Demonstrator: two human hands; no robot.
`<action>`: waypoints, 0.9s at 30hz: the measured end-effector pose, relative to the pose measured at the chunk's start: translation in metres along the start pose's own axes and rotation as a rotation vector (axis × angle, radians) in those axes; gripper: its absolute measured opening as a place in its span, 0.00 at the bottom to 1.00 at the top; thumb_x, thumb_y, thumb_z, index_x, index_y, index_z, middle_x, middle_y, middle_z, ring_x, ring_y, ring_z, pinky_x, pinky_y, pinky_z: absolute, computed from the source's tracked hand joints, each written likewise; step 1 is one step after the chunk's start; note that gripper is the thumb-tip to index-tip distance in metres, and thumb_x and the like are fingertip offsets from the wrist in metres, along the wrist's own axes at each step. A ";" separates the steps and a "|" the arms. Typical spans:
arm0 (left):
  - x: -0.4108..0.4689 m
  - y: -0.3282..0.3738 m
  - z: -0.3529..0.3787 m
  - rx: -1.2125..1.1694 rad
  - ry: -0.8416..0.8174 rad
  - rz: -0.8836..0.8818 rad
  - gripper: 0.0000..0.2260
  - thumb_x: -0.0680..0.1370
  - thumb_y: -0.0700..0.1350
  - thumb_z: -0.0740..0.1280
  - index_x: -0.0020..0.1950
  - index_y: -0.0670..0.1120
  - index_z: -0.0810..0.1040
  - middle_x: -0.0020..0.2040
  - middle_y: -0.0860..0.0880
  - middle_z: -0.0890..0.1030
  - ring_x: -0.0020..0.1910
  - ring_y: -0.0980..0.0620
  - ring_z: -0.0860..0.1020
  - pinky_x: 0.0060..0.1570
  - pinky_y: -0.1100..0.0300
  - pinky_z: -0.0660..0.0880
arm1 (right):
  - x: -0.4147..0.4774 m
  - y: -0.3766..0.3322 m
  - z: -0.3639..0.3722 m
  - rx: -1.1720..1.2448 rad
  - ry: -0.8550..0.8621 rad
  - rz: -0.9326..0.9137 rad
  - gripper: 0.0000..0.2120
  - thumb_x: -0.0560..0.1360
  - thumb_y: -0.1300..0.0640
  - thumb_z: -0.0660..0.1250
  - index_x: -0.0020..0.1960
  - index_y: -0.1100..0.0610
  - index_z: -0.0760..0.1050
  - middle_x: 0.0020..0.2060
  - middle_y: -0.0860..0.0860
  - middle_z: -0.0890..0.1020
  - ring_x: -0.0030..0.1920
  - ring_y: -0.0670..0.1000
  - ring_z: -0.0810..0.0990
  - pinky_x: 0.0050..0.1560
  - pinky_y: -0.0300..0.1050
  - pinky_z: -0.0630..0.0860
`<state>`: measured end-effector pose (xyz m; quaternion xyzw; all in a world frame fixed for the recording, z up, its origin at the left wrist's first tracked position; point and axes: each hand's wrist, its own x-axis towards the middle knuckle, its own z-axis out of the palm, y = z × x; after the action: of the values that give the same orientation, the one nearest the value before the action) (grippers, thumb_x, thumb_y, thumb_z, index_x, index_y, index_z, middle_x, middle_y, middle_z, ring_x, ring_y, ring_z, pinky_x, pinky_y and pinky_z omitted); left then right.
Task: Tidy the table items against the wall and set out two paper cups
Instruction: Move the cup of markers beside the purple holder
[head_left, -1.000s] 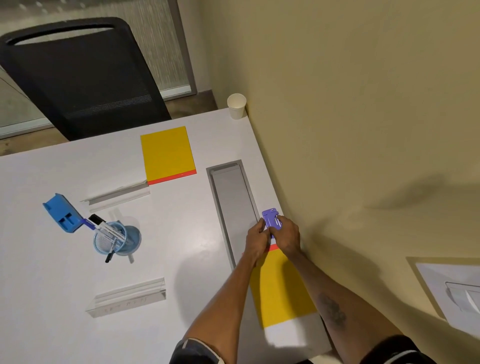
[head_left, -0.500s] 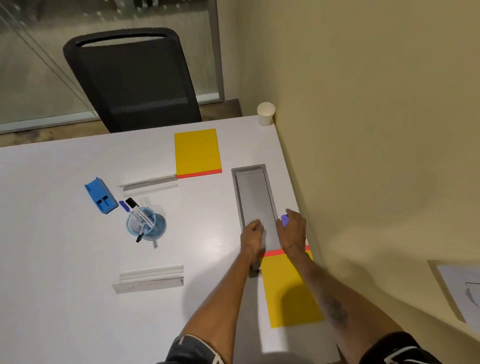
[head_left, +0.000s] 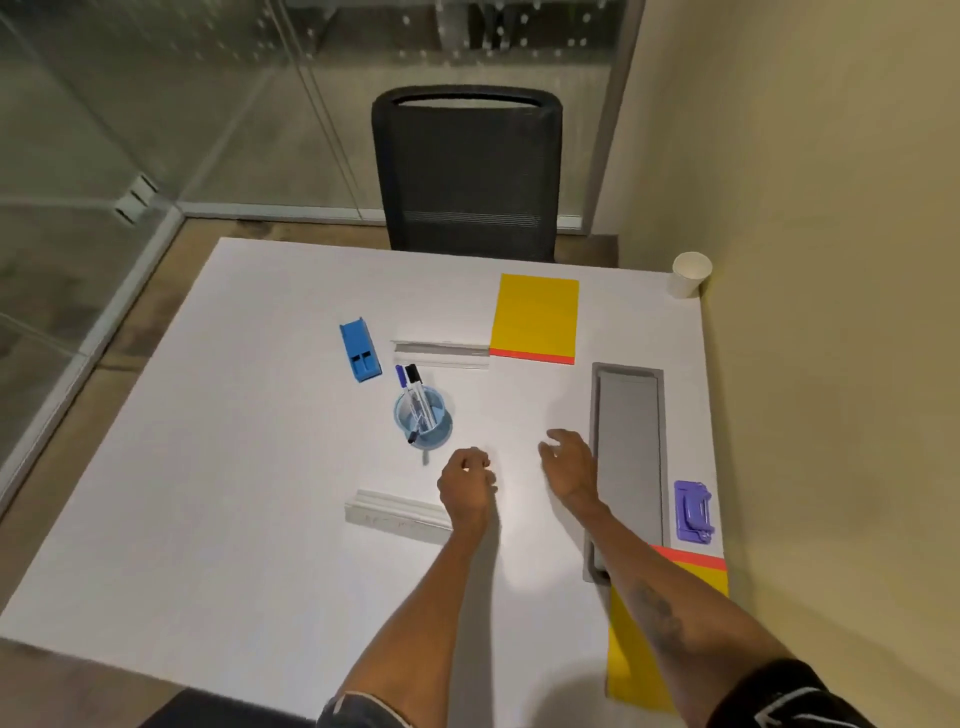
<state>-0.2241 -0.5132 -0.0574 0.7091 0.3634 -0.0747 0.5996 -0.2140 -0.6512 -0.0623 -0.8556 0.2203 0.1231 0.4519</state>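
A purple stapler-like item (head_left: 693, 512) lies by the wall at the table's right edge, above a yellow pad (head_left: 639, 660) partly under my right arm. My left hand (head_left: 466, 487) hovers over the table centre, fingers curled, holding nothing. My right hand (head_left: 568, 464) is beside it, fingers apart and empty. A blue cup with markers (head_left: 423, 420) stands just beyond my left hand. A blue eraser (head_left: 359, 349), two white name holders (head_left: 440, 352) (head_left: 399, 514) and a second yellow pad (head_left: 536, 318) lie mid-table. One paper cup (head_left: 690, 274) stands in the far right corner.
A grey recessed cable tray (head_left: 629, 457) runs along the table's right side. A black mesh chair (head_left: 469, 174) stands at the far edge. The beige wall borders the right side; glass partitions lie left and behind.
Both hands have let go of the purple item, which now rests by the wall, and moved left to the table centre. The view has swung left.
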 end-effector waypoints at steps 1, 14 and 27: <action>0.004 0.003 -0.011 -0.023 0.036 0.020 0.11 0.79 0.39 0.61 0.45 0.35 0.80 0.36 0.42 0.80 0.26 0.56 0.77 0.22 0.69 0.73 | 0.001 -0.007 0.008 -0.004 -0.023 -0.013 0.17 0.81 0.57 0.62 0.69 0.60 0.73 0.69 0.55 0.74 0.66 0.55 0.77 0.68 0.49 0.73; 0.067 0.027 -0.093 -0.055 0.310 0.198 0.09 0.82 0.39 0.60 0.47 0.41 0.79 0.44 0.49 0.81 0.32 0.59 0.78 0.27 0.76 0.70 | 0.017 -0.074 0.071 -0.058 -0.197 -0.106 0.17 0.80 0.59 0.63 0.68 0.61 0.74 0.66 0.56 0.78 0.63 0.56 0.79 0.67 0.44 0.70; 0.121 0.029 -0.082 0.005 0.206 0.058 0.13 0.83 0.41 0.62 0.65 0.39 0.79 0.65 0.42 0.80 0.64 0.43 0.78 0.67 0.54 0.74 | 0.053 -0.099 0.099 0.224 -0.167 0.063 0.15 0.77 0.66 0.64 0.63 0.66 0.79 0.56 0.61 0.82 0.43 0.53 0.79 0.44 0.40 0.78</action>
<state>-0.1463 -0.3882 -0.0780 0.7248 0.4021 0.0150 0.5592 -0.1203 -0.5340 -0.0685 -0.7794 0.2210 0.1827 0.5571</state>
